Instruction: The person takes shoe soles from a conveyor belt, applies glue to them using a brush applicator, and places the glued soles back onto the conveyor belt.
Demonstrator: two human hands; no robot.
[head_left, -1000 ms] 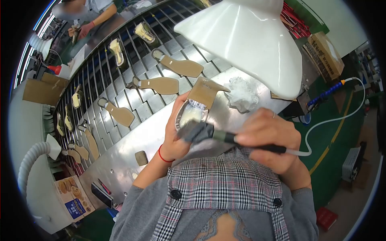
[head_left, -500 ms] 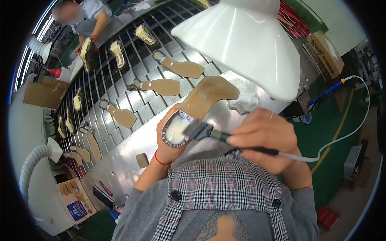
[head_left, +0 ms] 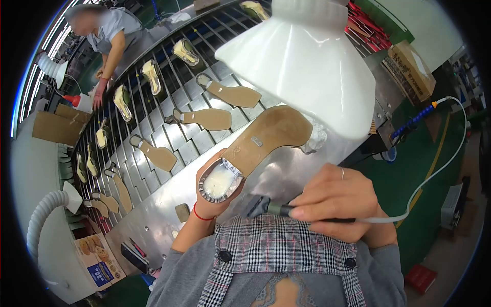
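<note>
My left hand (head_left: 208,204) is wrapped round the heel end of a shoe (head_left: 266,135), whose tan sole faces up. White material fills the heel seat, ringed by a pleated edge. In my right hand (head_left: 337,202) is a brush-like tool (head_left: 279,209) with a dark head and a white hose running from its rear end. The head sits to the right of the heel, apart from it. Beyond the shoe, crumpled white material (head_left: 318,137) lies on the metal table (head_left: 286,171), partly hidden by the sole and the white hood.
A large white hood (head_left: 307,61) hangs above the table. Tan soles (head_left: 207,119) and shoes (head_left: 151,77) lie on a rack of metal rods. A co-worker (head_left: 115,38) reaches towards the rack at upper left. A small block (head_left: 182,212) lies near my left forearm.
The tool has moved down and away from the heel. The shoe has turned, showing more of its sole. The co-worker's hand has let go of a shoe, which now lies on the rack.
</note>
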